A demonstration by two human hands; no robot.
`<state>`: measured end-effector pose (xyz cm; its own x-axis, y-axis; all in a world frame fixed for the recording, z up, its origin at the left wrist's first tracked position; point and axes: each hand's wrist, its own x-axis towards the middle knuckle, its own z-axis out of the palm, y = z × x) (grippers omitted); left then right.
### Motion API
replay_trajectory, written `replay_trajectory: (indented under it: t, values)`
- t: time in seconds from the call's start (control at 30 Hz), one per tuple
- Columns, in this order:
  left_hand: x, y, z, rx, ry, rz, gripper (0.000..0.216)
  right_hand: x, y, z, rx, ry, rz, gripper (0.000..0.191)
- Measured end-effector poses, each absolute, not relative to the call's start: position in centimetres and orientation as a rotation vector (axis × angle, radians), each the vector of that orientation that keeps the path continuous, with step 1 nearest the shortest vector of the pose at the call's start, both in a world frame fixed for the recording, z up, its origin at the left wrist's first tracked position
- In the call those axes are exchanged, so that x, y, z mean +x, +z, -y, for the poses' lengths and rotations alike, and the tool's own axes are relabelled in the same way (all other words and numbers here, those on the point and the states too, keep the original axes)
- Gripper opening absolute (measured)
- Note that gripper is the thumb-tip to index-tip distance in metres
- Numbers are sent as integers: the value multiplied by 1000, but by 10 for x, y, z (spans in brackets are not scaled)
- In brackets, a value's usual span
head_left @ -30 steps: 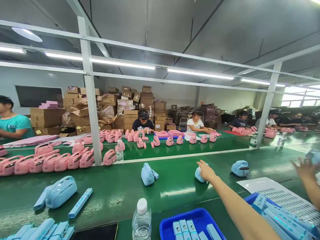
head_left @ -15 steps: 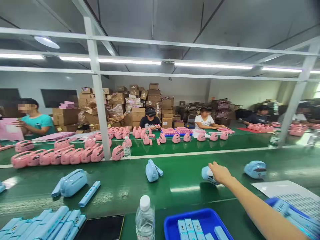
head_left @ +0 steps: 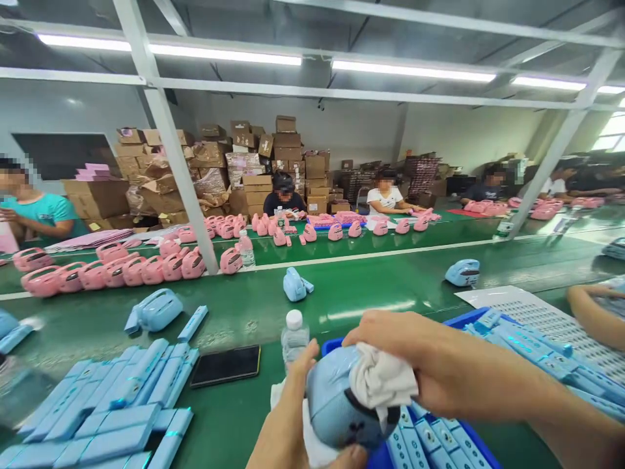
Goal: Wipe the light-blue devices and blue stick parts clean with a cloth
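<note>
blue device [head_left: 336,407] cradled in left hand [head_left: 288,430]; right hand [head_left: 430,365] presses white cloth [head_left: 378,381] on it.

The left hand [head_left: 293,423] rises from the near edge, palm cupped, thumb stretched up, fingers curled. The right hand [head_left: 439,365] reaches in from the right, forearm bare, fingers bent and pinched together.

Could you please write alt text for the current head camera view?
Two hands hold a light blue device over a blue tray: the left hand cradles it, the right hand presses a white cloth onto it. Behind lie a green conveyor belt, a water bottle and seated workers.
</note>
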<state>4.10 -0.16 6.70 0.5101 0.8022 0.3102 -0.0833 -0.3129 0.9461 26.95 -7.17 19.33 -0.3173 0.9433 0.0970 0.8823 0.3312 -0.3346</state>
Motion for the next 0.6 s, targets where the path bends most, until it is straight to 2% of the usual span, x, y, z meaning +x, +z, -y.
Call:
replay_trajectory:
  t: [0.1, 0.23, 0.3, 0.37, 0.47, 0.6]
  values:
    - [31, 62, -2, 1443, 852, -519, 93, 251, 176, 80, -1419, 389, 2133, 44]
    - [5, 47, 4, 1188, 918, -459, 83, 248, 112, 77, -1401, 377, 1548, 33]
    - [-1, 40, 6, 1101, 1038, -486, 82, 239, 75, 72, -1411, 459, 1414, 43]
    - [-3, 35, 6, 1047, 1093, -503, 82, 222, 47, 68, -1343, 712, 1409, 61]
    - [-3, 33, 5, 1085, 1113, -533, 81, 194, 30, 64, -1197, 968, 1405, 71]
    - [-8, 34, 3, 1216, 1051, -617, 77, 179, 31, 63, -1241, 864, 1399, 63]
